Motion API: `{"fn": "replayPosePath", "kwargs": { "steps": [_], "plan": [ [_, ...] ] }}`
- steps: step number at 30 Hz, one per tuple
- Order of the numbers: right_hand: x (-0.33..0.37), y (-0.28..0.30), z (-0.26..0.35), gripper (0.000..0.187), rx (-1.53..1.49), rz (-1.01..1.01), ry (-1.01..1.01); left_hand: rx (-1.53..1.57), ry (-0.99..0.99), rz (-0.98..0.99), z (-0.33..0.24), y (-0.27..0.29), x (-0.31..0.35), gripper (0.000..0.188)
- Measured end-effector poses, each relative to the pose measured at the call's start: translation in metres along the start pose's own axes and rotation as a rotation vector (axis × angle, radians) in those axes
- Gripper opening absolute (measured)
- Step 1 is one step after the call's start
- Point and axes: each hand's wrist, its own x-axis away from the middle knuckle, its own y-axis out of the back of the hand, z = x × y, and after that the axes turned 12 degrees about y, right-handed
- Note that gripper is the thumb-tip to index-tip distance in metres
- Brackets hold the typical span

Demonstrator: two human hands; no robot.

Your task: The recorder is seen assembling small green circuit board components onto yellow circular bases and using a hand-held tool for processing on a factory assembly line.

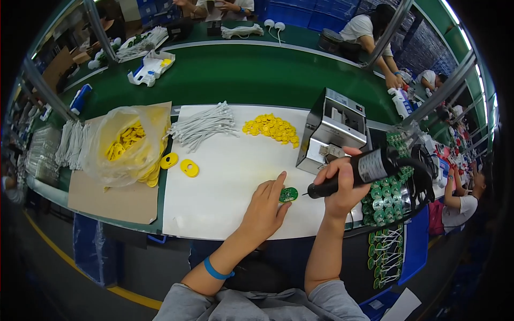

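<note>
My left hand (266, 206) rests on the white work mat (225, 182), its fingertips pinning a small round green circuit board (289, 194). My right hand (342, 184) grips a black electric screwdriver (369, 168), held nearly level with its tip pointing left at the board's edge. A blue band circles my left wrist.
A grey metal machine (332, 131) stands behind my right hand. Yellow discs (272, 128) and white cable bundles (203, 125) lie at the mat's back; two yellow plastic pieces (188, 168) and a bag of more (126, 144) lie left. Green boards (385, 195) are stacked right. Other people work around.
</note>
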Motion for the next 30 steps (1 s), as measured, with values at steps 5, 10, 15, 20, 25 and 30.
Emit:
{"fn": "replayPosePath", "kwargs": {
  "steps": [5, 10, 15, 20, 25, 30],
  "plan": [
    [0.022, -0.024, -0.007, 0.059, -0.055, 0.002, 0.025, 0.047, 0.010, -0.023, 0.010, 0.003, 0.000, 0.078],
    [0.042, -0.031, -0.015, 0.061, -0.074, 0.030, 0.015, 0.063, 0.024, -0.007, 0.013, 0.005, 0.005, 0.077],
    [0.049, -0.031, -0.024, 0.062, -0.067, 0.052, 0.034, 0.065, 0.019, -0.005, 0.014, 0.004, 0.004, 0.078],
    [0.052, -0.026, -0.028, 0.059, -0.041, 0.075, 0.038, 0.063, 0.035, 0.008, 0.014, -0.001, 0.006, 0.079],
    [0.054, -0.023, -0.028, 0.053, -0.105, 0.089, -0.010, 0.066, 0.043, 0.010, 0.013, -0.004, 0.005, 0.080],
    [0.052, -0.029, -0.029, 0.041, -0.250, 0.113, -0.076, 0.042, 0.025, 0.017, 0.016, -0.005, 0.005, 0.080]
  ]
}}
